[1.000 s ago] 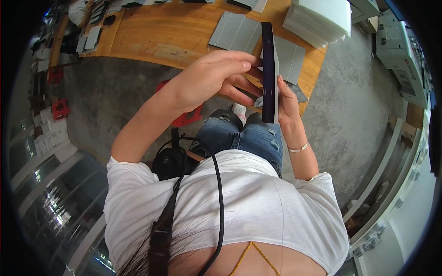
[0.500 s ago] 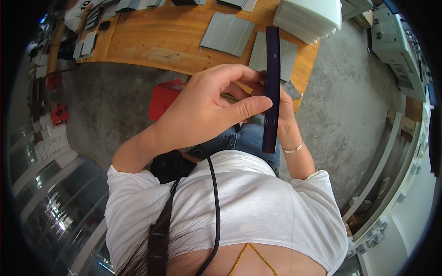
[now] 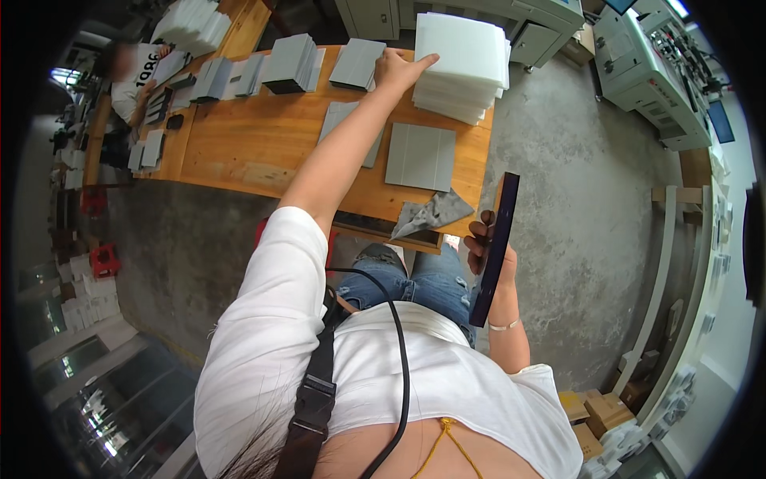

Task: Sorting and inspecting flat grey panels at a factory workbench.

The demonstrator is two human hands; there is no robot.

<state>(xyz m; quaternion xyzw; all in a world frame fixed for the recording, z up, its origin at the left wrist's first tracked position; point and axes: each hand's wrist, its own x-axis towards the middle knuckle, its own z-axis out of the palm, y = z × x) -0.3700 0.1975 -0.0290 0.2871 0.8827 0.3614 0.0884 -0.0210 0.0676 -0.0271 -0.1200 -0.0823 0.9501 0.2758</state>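
Observation:
My left hand reaches across the table to the near-left corner of a tall stack of white foam-like sheets. Its thumb is stretched out against the stack, apart from the fingers, which are partly hidden and lie beside a pile of grey flat pieces. In my right hand, low at the table's right end, is a dark flat panel seen almost edge-on. The fingers curl along its left side and the palm is behind it. A grey scored board and a crumpled grey cloth lie near the table's front right.
More grey stacks line the far side of the wooden table. A co-worker is at the far left. Machines stand beyond at the right, cardboard boxes at lower right. A red stool is on the floor.
My left hand has left the dark panel and stretched forward to the white stack. My right hand has carried the panel down and to the right. The view has shifted, showing more table.

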